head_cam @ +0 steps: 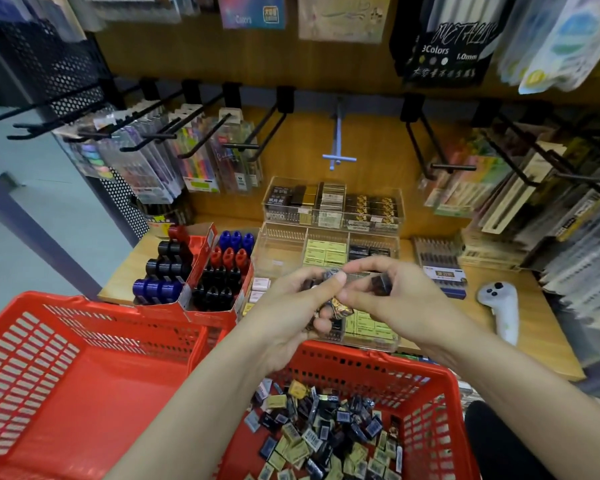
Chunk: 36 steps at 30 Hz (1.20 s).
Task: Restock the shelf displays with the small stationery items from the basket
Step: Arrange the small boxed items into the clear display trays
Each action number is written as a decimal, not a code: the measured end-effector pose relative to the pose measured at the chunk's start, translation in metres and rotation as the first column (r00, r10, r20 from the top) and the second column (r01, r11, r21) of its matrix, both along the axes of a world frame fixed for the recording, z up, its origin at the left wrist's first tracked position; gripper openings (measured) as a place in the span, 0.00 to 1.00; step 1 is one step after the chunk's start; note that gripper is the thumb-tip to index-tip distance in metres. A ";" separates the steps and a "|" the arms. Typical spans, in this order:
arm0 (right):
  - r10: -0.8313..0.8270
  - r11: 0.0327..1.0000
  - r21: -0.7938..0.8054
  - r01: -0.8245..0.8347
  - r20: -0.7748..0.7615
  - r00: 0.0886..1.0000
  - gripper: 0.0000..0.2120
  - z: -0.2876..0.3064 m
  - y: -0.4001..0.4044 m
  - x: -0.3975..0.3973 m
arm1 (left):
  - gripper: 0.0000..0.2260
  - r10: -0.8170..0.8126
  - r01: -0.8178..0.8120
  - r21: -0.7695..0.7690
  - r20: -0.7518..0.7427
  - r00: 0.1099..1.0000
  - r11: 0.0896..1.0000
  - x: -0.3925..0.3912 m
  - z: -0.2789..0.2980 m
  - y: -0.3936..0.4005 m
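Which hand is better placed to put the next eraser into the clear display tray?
Probably the right hand: its fingers pinch one dark eraser just above the clear display tray. The left hand is cupped round a stack of erasers.

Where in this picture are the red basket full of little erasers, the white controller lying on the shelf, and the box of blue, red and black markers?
Red basket (440,403), head view, its right mesh wall.
White controller (499,299), head view, its upper body below the buttons.
Marker box (222,275), head view, the black caps in its middle.
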State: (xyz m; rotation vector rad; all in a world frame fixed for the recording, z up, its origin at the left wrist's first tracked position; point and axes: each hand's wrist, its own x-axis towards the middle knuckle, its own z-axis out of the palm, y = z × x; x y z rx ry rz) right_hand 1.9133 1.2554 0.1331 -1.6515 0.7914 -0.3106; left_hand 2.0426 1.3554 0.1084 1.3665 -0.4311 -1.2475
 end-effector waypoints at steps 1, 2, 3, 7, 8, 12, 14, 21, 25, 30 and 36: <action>0.004 0.999 0.032 -0.003 -0.014 1.000 0.15 0.000 -0.001 0.004 | 0.09 0.013 -0.013 -0.008 -0.011 1.000 1.000 0.001 0.000 -0.003; -0.016 0.994 0.106 0.017 -0.017 1.000 0.16 0.001 -0.003 0.009 | 0.08 0.042 -0.043 -0.015 -0.045 0.998 0.999 0.003 0.001 -0.005; -0.060 0.974 0.220 0.061 -0.010 0.998 0.17 0.002 -0.008 0.014 | 0.08 0.082 -0.084 -0.019 -0.092 0.992 0.996 0.005 0.001 -0.007; -0.208 0.769 0.624 0.141 0.035 0.978 0.27 0.010 -0.026 0.019 | 0.08 0.142 -0.142 0.010 -0.164 0.976 0.990 0.014 0.003 -0.008; -0.195 0.763 0.635 0.119 0.050 0.980 0.29 0.011 -0.028 0.017 | 0.07 0.133 -0.132 0.015 -0.148 0.980 0.991 0.015 0.004 -0.007; -0.072 0.897 0.439 0.050 0.034 0.997 0.37 0.010 -0.026 0.003 | 0.04 0.109 -0.108 0.013 -0.101 0.989 0.994 0.014 0.004 -0.001; -0.054 0.956 0.290 0.051 0.002 0.999 0.36 0.008 -0.022 -0.002 | 0.05 0.104 -0.104 0.006 -0.080 0.991 0.995 0.011 0.004 0.001; -0.109 0.985 0.144 0.095 0.092 0.990 0.18 0.009 -0.017 -0.015 | 0.07 0.072 -0.072 -0.011 -0.011 0.997 0.997 0.003 0.001 0.008; -0.177 0.884 0.462 0.075 0.182 0.967 0.12 0.008 -0.020 -0.016 | 0.10 0.103 -0.106 -0.029 -0.104 0.989 0.994 0.002 0.004 0.007; -0.192 0.819 0.569 0.073 0.153 0.969 0.11 0.006 -0.020 -0.013 | 0.11 0.069 -0.072 -0.026 -0.119 0.991 0.997 -0.003 0.006 0.001; -0.127 0.953 0.285 0.099 0.082 0.989 0.07 -0.001 -0.015 -0.014 | 0.11 -0.004 0.004 -0.030 -0.029 1.000 1.000 -0.003 0.009 -0.004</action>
